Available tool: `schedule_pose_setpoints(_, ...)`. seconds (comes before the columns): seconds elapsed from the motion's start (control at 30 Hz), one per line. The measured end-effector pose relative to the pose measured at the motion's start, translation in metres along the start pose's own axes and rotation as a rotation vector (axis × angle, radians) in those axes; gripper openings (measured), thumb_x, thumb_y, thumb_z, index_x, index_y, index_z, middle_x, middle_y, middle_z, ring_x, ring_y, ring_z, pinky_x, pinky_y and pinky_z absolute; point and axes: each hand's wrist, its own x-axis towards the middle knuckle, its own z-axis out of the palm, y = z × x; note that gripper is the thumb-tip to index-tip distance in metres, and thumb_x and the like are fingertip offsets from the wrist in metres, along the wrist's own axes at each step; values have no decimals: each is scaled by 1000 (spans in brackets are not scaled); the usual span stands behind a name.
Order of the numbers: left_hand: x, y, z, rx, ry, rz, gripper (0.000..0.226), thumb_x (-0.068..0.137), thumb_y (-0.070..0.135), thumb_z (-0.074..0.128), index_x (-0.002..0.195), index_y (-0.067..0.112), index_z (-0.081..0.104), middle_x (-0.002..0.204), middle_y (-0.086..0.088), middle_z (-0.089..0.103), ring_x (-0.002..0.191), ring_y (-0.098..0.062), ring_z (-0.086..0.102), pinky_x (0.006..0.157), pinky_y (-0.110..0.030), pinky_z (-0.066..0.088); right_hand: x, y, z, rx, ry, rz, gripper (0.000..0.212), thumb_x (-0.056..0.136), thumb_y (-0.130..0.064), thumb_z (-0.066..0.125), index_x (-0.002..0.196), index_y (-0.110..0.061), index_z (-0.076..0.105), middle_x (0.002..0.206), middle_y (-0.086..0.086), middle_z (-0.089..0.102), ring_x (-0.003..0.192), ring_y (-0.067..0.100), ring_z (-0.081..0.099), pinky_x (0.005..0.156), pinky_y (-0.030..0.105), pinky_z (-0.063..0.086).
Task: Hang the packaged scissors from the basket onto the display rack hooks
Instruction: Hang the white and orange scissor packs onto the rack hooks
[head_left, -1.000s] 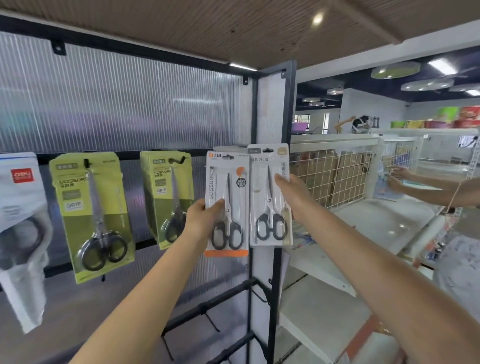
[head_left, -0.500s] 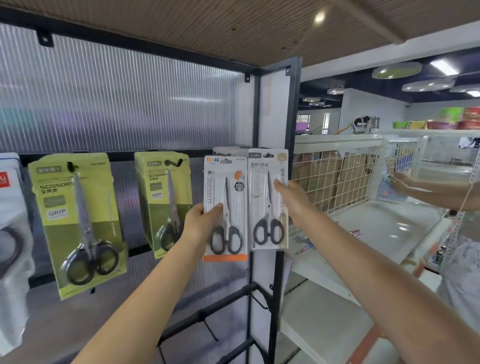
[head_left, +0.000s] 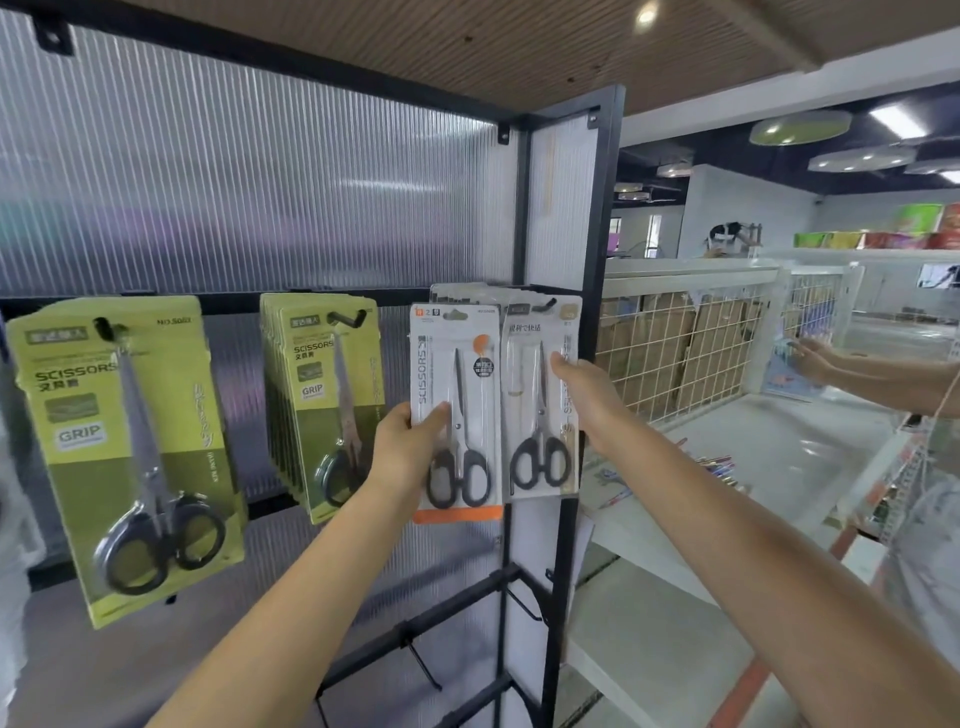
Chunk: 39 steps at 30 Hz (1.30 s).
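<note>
Two bare forearms reach up from the bottom edge toward the display rack (head_left: 592, 312). The left hand (head_left: 402, 449) has its grip pinching the lower left edge of an orange-trimmed scissors pack (head_left: 456, 410), thumb on the front of the card beside the blades. The right hand (head_left: 589, 400) pinches the right edge of a white scissors pack (head_left: 537, 400), fingertips lying on the face of the card. The two packs sit side by side, edges touching, upright against the rack's black corner post. The white pack's top slot is at a black hook (head_left: 546, 305); more packs of the same kind show behind both tops.

Left along the rail, a stack of green scissors packs (head_left: 324, 405) hangs from its hook, and farther left a single larger green pack (head_left: 130, 447) hangs tilted.

Beyond the post stands a white wire-mesh shelf (head_left: 675, 353) with cardboard behind it. Another person's hands (head_left: 810, 358) hold a packet at the far right.
</note>
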Motion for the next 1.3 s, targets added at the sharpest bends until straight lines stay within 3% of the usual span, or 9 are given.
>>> schedule_pose_setpoints(0.13,-1,-4,0,57,23,37,9,93,20,57,89,13,54,85,-1,61,80,-17,58,80,-34,50,1,3,5,28,-4,-49,50,100,-38,39,142,-11,36,144,6,41,128,21,40,91,28,30)
schedule_pose_setpoints(0.47,-3,-6,2,67,14,66,5,94,21,55,92,18,53,86,7,59,83,-12,57,81,-31,47,-9,9,7,158,67,-130,49,98,-37,45,139,-9,40,139,2,44,130,18,39,94,25,28)
schedule_pose_setpoints(0.57,-4,-7,2,54,6,72,8,94,21,55,98,14,55,88,5,61,83,-12,59,76,-26,49,-9,14,2,168,196,-213,27,96,-35,51,101,-10,58,103,7,62,100,17,55,83,26,36)
schedule_pose_setpoints(0.67,-6,-7,5,51,3,77,11,95,19,54,105,14,53,85,11,58,77,-1,54,67,-17,43,-13,11,-3,161,276,-251,41,93,-35,55,65,-9,40,64,9,41,63,11,39,62,28,32)
schedule_pose_setpoints(0.8,-8,-9,6,88,7,81,11,95,21,54,98,11,52,82,4,58,72,-6,53,62,-16,44,-19,2,-4,153,204,-213,46,91,-36,56,103,9,60,98,23,66,87,33,64,86,38,50)
schedule_pose_setpoints(0.97,-10,-8,7,75,12,80,11,95,20,55,87,12,51,76,5,55,68,-7,52,52,-9,46,-26,-6,-6,171,174,-66,41,94,-32,55,114,3,59,119,9,61,116,29,54,99,38,39)
schedule_pose_setpoints(1.07,-9,-10,6,70,13,61,10,94,22,56,93,12,52,80,2,56,71,-11,53,66,-21,47,-28,-14,-9,175,139,18,53,88,-39,60,127,-4,53,117,-2,55,108,19,51,97,31,37)
schedule_pose_setpoints(1.17,-9,-11,5,61,15,51,11,94,23,56,92,13,51,84,-2,56,77,-17,54,71,-27,48,-26,-18,-15,203,149,29,69,64,-49,68,118,-7,61,114,11,65,103,30,61,96,46,47)
schedule_pose_setpoints(1.3,-8,-12,4,46,24,24,11,94,22,56,96,11,54,88,-2,62,79,-17,60,74,-32,53,-23,-19,-18,147,174,34,59,70,-46,69,115,-7,62,109,13,67,99,32,63,93,49,50)
